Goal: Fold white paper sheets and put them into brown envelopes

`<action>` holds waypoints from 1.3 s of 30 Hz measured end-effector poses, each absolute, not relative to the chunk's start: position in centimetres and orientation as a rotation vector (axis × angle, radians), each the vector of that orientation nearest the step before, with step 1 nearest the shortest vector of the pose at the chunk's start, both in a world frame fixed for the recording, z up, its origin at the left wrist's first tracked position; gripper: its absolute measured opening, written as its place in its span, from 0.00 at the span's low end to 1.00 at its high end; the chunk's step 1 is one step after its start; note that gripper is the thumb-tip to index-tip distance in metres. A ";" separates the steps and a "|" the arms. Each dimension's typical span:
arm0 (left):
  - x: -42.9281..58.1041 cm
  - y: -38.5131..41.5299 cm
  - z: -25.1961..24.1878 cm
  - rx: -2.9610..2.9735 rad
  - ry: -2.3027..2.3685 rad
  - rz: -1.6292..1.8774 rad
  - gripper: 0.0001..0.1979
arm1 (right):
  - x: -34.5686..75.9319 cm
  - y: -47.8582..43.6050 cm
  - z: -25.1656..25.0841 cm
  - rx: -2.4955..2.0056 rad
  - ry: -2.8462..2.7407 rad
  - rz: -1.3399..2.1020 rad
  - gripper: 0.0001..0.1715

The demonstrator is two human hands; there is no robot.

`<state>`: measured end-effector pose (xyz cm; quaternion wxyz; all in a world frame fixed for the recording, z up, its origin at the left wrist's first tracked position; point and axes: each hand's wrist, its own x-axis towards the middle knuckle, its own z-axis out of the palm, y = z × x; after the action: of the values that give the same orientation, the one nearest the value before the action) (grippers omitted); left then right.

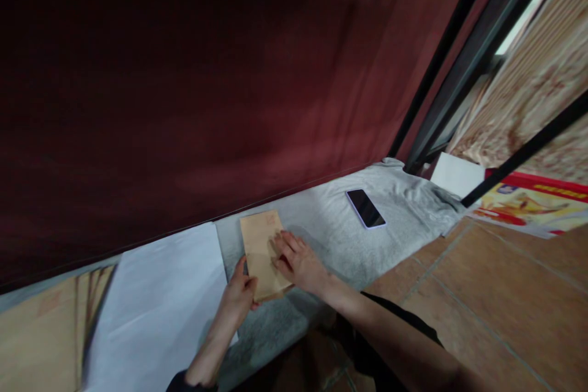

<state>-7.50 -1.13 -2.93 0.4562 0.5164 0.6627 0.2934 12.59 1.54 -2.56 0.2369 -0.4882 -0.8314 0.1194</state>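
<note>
A brown paper envelope [258,244] lies on a grey cloth [331,229] spread over the floor by a dark red curtain. My left hand [239,293] grips the envelope's near left corner, thumb on top. My right hand [297,260] lies flat on its right side, fingers stretched out and pressing it down.
A white sheet of paper [160,300] lies left of the envelope, with a stack of brown envelopes [41,331] further left. A phone [365,208] rests on the cloth to the right. Beyond are a white box [457,174], a red printed carton [535,202] and brown floor tiles [496,294].
</note>
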 end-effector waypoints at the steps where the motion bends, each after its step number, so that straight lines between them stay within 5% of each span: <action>1: -7.4 -1.4 -2.7 1.255 1.644 0.681 0.41 | 12.3 1.3 -2.9 -1.317 -2.327 0.301 0.30; 10: -8.0 -2.0 -1.1 1.889 2.051 0.462 0.21 | 12.0 1.0 -4.0 -1.306 -2.477 0.362 0.33; 15: -5.4 0.0 -3.1 2.219 1.697 0.785 0.26 | 11.8 0.9 -3.8 -1.309 -2.480 0.363 0.32; 30: -2.6 9.4 -3.9 2.362 1.726 0.374 0.28 | 11.6 1.3 -2.9 -1.338 -2.517 0.433 0.34; 39: -4.1 8.1 -4.7 2.305 1.723 0.279 0.30 | 11.4 1.3 -2.8 -1.359 -2.538 0.493 0.33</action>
<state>-4.11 8.13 -4.69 0.1247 0.7911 0.5912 0.0959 11.45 1.33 -2.80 0.1103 -0.4623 -0.8637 0.1678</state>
